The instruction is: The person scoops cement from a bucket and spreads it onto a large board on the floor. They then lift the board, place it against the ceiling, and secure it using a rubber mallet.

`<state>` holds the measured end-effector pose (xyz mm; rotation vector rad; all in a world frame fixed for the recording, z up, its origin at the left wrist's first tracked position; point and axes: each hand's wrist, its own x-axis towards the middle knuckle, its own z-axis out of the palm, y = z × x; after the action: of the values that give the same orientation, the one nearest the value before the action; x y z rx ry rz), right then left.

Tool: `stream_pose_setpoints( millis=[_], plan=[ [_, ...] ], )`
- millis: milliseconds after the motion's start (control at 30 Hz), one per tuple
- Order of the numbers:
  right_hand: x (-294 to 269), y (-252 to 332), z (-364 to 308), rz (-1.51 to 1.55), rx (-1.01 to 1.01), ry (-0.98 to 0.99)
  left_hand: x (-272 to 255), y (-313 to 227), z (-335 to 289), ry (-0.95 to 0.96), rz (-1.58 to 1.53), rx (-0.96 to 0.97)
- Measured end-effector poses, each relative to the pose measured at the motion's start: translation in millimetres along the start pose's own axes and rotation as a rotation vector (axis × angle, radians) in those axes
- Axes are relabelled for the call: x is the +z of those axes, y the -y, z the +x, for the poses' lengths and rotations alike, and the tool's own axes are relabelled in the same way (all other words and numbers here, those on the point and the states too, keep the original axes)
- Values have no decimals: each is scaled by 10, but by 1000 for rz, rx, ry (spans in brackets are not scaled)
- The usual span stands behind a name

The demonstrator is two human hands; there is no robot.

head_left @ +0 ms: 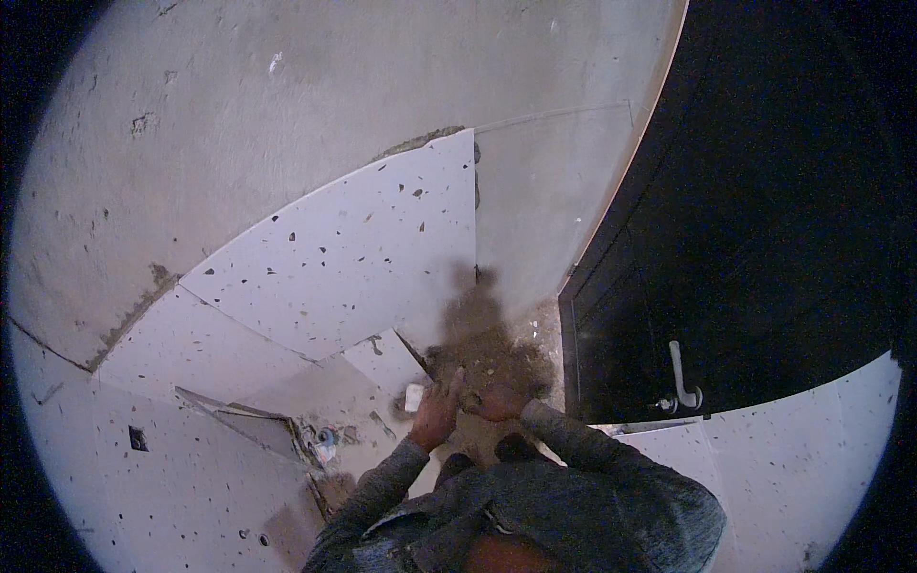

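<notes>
My left hand (pixel 437 416) is low over the floor with its fingers stretched forward, and nothing shows in its grasp. Beside it stands a small white block-like object (pixel 414 397); whether they touch is unclear. My right hand (pixel 501 403) is curled just to the right, close to the left fingertips. Something small and dark may be at its fingers, but shadow hides what it is. Beyond both hands, brown loose dirt or mortar (pixel 492 358) lies along the foot of the wall.
Speckled white tiles (pixel 353 248) cover the lower wall under bare grey plaster (pixel 277 105). At right stands a dark door (pixel 764 191) with a light handle (pixel 680 374). A loose tile piece (pixel 385 359) and assorted debris (pixel 328 441) lie on the floor at left.
</notes>
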<state>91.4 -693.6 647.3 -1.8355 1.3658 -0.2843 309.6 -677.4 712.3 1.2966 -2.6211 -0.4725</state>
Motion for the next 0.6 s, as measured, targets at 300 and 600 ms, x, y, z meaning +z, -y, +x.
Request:
stream_pose_setpoints(
  millis=[300, 600],
  plan=[
    [-716, 137, -313, 303, 51, -172, -1628, 269, 674, -479, -56, -116],
    [-1924, 272, -153, 759, 38, -404, -3567, 608, 1578, -896, 540, -40]
  ],
)
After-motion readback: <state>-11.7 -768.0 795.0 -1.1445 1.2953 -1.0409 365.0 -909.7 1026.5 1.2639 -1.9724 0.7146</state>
